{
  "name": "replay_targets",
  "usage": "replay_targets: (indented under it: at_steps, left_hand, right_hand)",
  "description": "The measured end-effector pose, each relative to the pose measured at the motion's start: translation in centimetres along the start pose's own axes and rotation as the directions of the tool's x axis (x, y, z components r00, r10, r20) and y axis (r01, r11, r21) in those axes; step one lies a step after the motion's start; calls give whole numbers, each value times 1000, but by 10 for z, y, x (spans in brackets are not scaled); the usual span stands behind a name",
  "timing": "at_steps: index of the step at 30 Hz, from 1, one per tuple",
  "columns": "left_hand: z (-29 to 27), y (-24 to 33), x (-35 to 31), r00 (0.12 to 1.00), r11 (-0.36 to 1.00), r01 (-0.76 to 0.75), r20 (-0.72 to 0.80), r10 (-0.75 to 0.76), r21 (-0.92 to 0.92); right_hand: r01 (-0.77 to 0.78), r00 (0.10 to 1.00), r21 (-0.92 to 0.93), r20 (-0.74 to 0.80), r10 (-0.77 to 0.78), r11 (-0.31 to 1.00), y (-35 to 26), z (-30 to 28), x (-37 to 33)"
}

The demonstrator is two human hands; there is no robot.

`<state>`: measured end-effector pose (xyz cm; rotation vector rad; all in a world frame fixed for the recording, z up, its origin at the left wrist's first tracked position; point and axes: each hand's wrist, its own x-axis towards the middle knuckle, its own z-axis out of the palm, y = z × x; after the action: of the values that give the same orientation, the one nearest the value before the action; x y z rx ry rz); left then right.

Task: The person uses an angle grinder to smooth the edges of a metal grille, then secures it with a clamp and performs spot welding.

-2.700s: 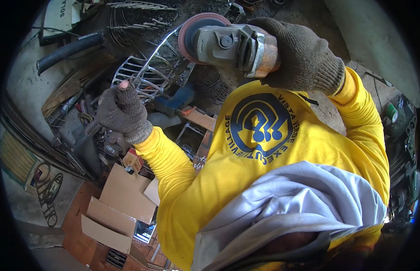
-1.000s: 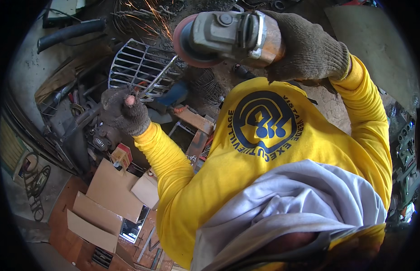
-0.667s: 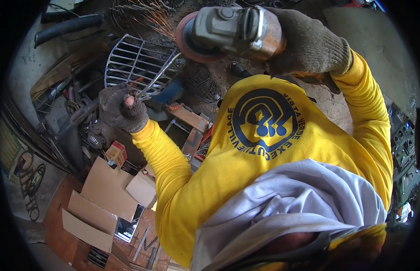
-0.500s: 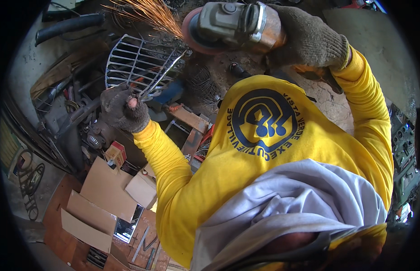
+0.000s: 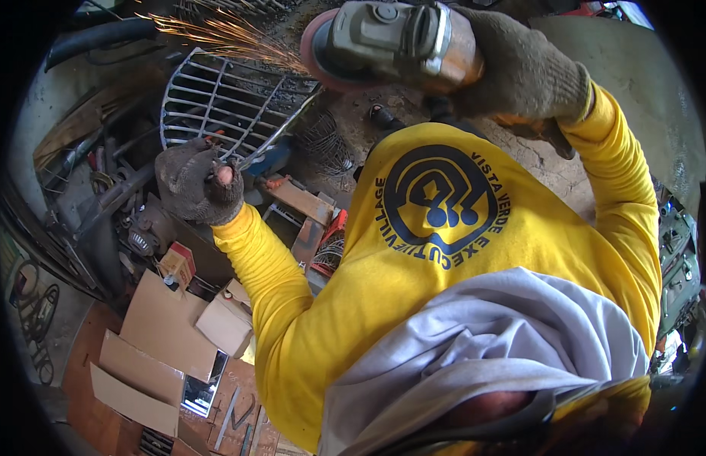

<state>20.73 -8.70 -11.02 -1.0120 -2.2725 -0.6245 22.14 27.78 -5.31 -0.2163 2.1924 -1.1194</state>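
At one corner, my left hand [image 5: 199, 182] grips the likely stiff grate [image 5: 213, 99]; my right hand [image 5: 524, 67], the heavy-looking grinder body [image 5: 398, 44].

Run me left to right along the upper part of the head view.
Black tube → metal grate → grinder → gloved right hand → yellow right sleeve.
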Motion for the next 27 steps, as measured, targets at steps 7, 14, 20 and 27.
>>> replay_targets:
  at_steps: [7, 14, 20, 27]
  left_hand:
    - [1, -7, -14, 985, 987, 156, -80, -153, 39]
    - [-5, -20, -21, 977, 977, 212, 0, -212, -19]
    - [-7, -30, -14, 960, 961, 274, 72, -270, -42]
    - [3, -28, -23, 940, 935, 332, -120, -318, 124]
  right_hand:
    - [85, 971, -10, -225, -85, 996, 43, 41, 12]
    - [92, 941, 36, -330, -76, 995, 34, 58, 17]
    - [86, 947, 34, -314, -72, 996, 42, 59, 21]
    - [127, 935, 73, -341, -95, 989, 55, 63, 27]
